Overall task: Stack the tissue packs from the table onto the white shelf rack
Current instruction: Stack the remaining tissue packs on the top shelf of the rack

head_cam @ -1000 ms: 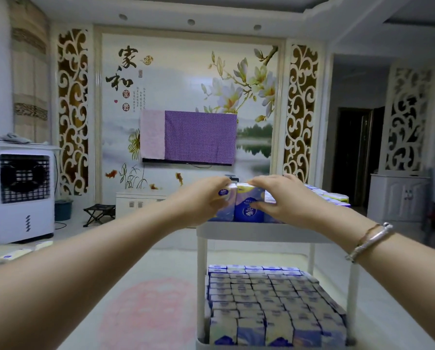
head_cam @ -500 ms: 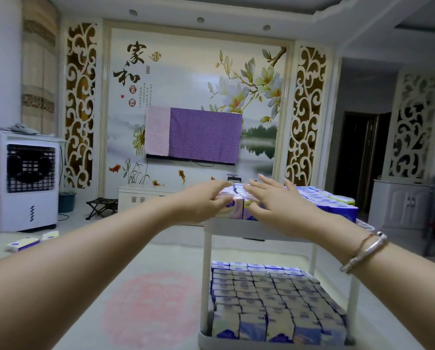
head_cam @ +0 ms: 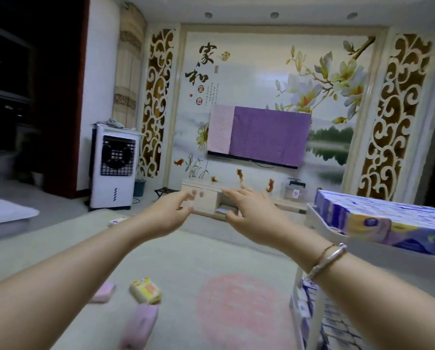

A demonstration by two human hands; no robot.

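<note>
Head view: the left hand (head_cam: 169,213) and right hand (head_cam: 251,210) reach forward side by side, fingers loosely spread, holding nothing. To the right of the right hand, blue tissue packs (head_cam: 388,221) fill the white shelf rack (head_cam: 320,223); their print is too blurred to read. Below the left hand, a yellow pack (head_cam: 145,290) and pink packs (head_cam: 140,324) lie on the floor. Beyond both hands, wall calligraphy (head_cam: 202,66) reads 家和 above a cloth-covered television (head_cam: 259,136).

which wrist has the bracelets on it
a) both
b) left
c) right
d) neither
c: the bracelets circle the wrist just behind the right hand, while the wrist behind the left hand is bare.
</note>
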